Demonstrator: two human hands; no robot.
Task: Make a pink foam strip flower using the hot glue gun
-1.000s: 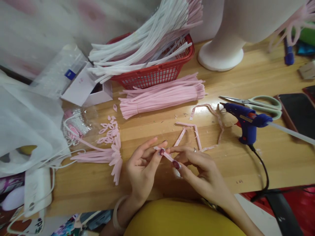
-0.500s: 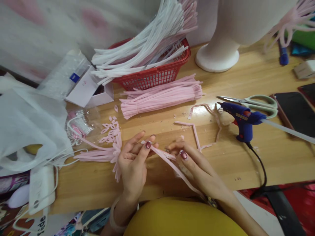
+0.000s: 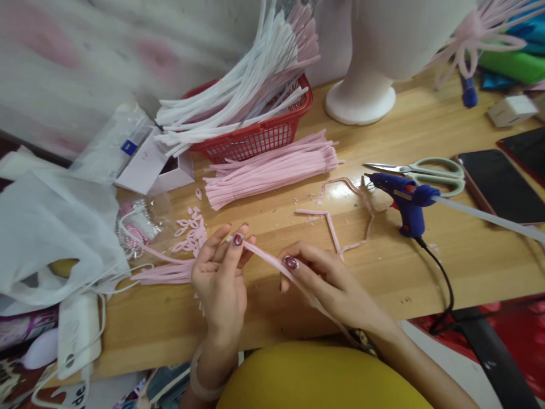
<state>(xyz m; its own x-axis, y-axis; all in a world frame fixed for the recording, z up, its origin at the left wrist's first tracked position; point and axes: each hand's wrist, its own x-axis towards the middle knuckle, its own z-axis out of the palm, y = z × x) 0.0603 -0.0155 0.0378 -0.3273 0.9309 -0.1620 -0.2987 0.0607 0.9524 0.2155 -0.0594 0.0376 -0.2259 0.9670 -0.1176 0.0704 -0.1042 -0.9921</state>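
Note:
My left hand [image 3: 221, 278] pinches one end of a pink strip [image 3: 266, 255] between thumb and fingers. Farther along the same strip, my right hand [image 3: 323, 278] grips it between thumb and forefinger, and its tail runs down past the right wrist. Small pink loops [image 3: 191, 230] and a bunch of pink stems [image 3: 166, 272] lie left of my left hand. Beyond both hands rests a thick bundle of pink stems [image 3: 272, 169]. A bent pink strip [image 3: 333, 232] lies on the wooden table [image 3: 272, 335], just beyond my right hand.
Behind the bundle stands a red basket [image 3: 255, 142] of white and pink stems. At right are a blue glue gun [image 3: 411, 213] with a cord, scissors [image 3: 438, 170], a phone [image 3: 502, 184] and a white stand [image 3: 360, 102]. A white bag [image 3: 55, 221] lies left.
The view has shifted a little. My right thumb and fingers have closed on the strip, which is now straighter, its two parts lying together between my hands.

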